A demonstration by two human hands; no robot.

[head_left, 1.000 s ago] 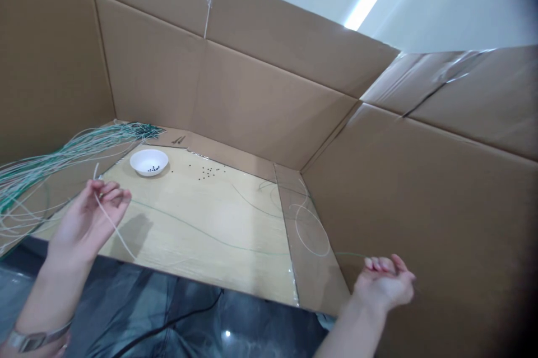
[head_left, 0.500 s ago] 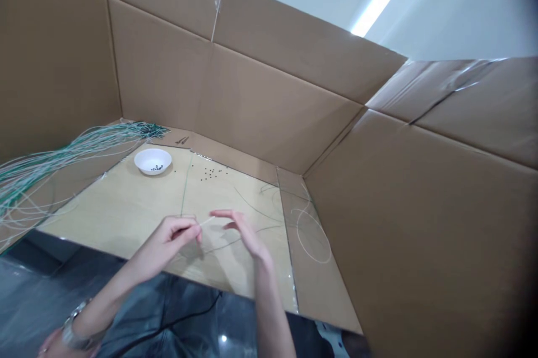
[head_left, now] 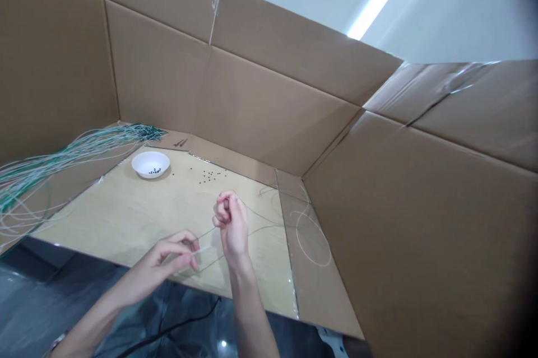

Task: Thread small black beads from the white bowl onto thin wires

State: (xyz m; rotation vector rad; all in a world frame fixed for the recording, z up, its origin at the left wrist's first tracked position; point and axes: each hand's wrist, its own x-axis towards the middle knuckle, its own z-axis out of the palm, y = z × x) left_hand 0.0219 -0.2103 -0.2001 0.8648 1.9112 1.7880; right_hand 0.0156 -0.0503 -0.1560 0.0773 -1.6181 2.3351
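My left hand (head_left: 170, 257) is low over the front of the pale board (head_left: 113, 207), its fingers pinched on a thin white strand (head_left: 202, 250). To its right, my right hand (head_left: 231, 221) is raised with curled fingertips pressed together on a thin dark green cord (head_left: 205, 233). That cord runs between the two hands and another stretch of it passes below them. A white bowl (head_left: 150, 165) with small dark beads stands at the back left of the board. Several loose dark beads (head_left: 212, 177) lie behind my right hand.
Bundled green and white cords (head_left: 84, 148) lie along the left side. Small dark pieces (head_left: 180, 143) rest behind the bowl. A looped white cord (head_left: 313, 240) and thin dark strands (head_left: 269, 227) are on the right. Tall cardboard walls (head_left: 260, 106) enclose the back and sides.
My right hand has turned upright and its outstretched fingers have closed, with the cord now at them. My left hand has moved slightly down and left, and its fingers have spread a little.
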